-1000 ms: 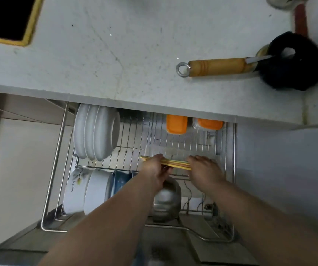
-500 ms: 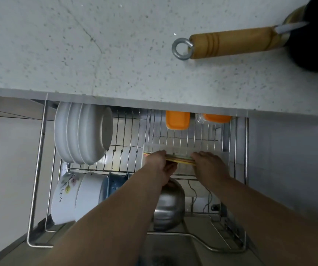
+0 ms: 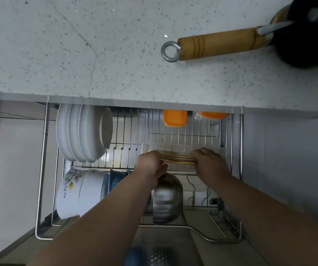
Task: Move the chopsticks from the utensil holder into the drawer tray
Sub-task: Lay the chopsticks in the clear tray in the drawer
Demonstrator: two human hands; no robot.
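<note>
**Striped wood over clear plastic: chopsticks held at the drawer tray**

Wooden and banded in yellow, green and reddish stripes, the chopsticks point(image 3: 177, 158) lie as a level bundle across the clear plastic tray point(image 3: 183, 147) that sits in the pulled-out wire drawer point(image 3: 45, 169). From where I stand I cannot tell whether the bundle rests on the tray floor or is held just above it. The left hand point(image 3: 150, 166) covers one end and the right hand point(image 3: 210, 164) covers the other; both sets of fingers are curled round the bundle, gripping it between them.

Just in front of the tray, under the left wrist, a steel bowl point(image 3: 166, 200) stands on edge. To the left of it stands a row of bowls, one white with a leaf print point(image 3: 68, 192), one plain white, and bluish ones behind. Farther back on the left a stack of white plates point(image 3: 83, 133) stands upright in the wire slots. At the back of the drawer, partly under the worktop edge, sit two orange-lidded containers point(image 3: 175, 118).

Above it all runs the worktop point(image 3: 77, 45), pale grey stone with dark speckles and a thin crack-like line. On its right lies a wooden handle with a metal ring point(image 3: 213, 45), leading to a black pan point(image 3: 311, 33) at the corner. The cabinet fronts either side of the drawer are plain and pale.
</note>
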